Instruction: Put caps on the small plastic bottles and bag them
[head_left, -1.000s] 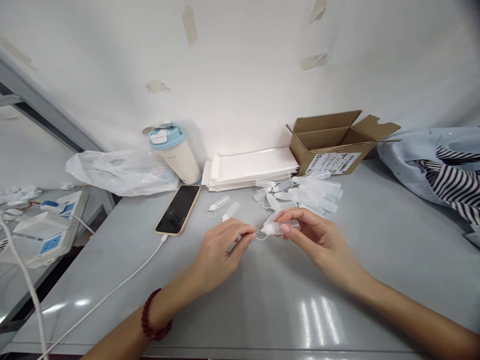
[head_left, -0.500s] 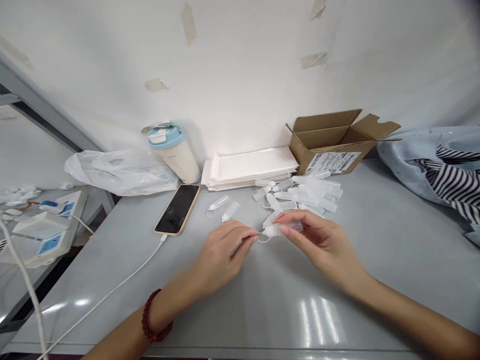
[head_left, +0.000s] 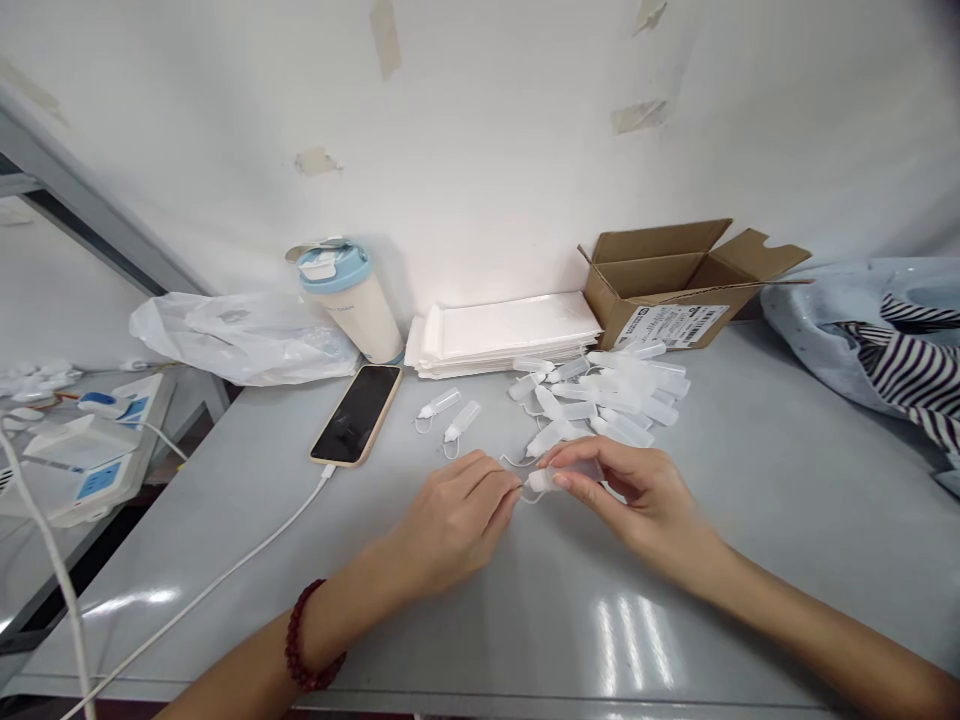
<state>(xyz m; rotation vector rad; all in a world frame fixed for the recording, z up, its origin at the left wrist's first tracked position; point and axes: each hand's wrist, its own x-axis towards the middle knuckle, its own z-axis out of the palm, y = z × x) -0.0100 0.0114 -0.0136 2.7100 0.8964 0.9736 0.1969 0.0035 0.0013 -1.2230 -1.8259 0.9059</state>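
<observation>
My right hand (head_left: 637,497) holds a small translucent plastic dropper bottle (head_left: 559,479) between thumb and fingers, its white nozzle pointing left. My left hand (head_left: 457,523) meets the nozzle tip with closed fingertips, and a thin looped cord (head_left: 529,496) hangs below it. The fingers hide most of the bottle body. Just beyond my hands lies a loose heap of similar bottles (head_left: 619,397). Nearer my left hand, two more bottles (head_left: 439,403) (head_left: 462,421) lie apart on the grey table (head_left: 750,560).
A phone (head_left: 358,415) on a white charging cable (head_left: 247,550) lies left of my hands. Behind stand a lidded cup (head_left: 350,305), a plastic bag (head_left: 240,340), stacked white sheets (head_left: 502,335) and an open cardboard box (head_left: 675,287). Striped and blue cloth (head_left: 877,350) lies at right.
Both hands and the held bottle have moved slightly down in the view, toward me. The left fingertips remain at the nozzle, and the heap of bottles has not visibly changed.
</observation>
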